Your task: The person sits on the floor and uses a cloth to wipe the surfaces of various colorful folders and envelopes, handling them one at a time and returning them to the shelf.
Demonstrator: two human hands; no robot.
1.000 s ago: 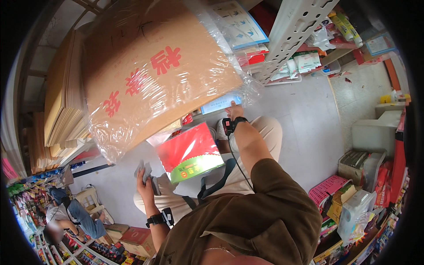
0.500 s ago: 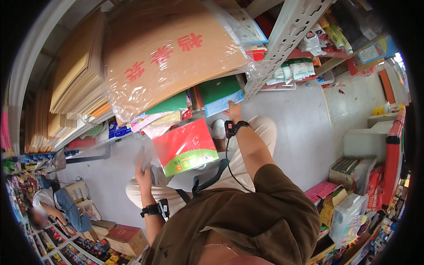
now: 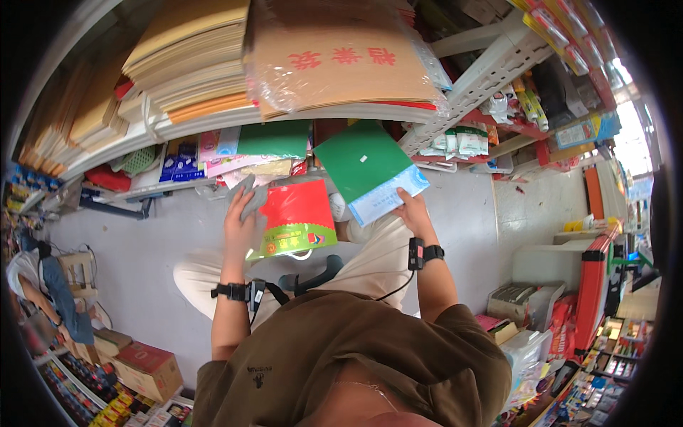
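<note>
My right hand grips a flat green packet of paper by its light-blue band, the thumb on top. The packet is tilted, and its far end is close to the lower shelf. In my left hand is a grey cloth, bunched at the fingers. Just right of that hand lies a red packet with a green printed strip, in front of my legs. What it rests on is hidden. Another green packet sits on the lower shelf beyond.
Above the packets, a white shelf bears stacked brown envelopes and a plastic-wrapped pile. A perforated post stands at the right. Boxes are on the floor at left, near a seated person. Plastic bins stand at right.
My right hand has drawn the green packet off the lower shelf toward me. The left hand with the cloth has moved up beside the red packet. My view has shifted.
</note>
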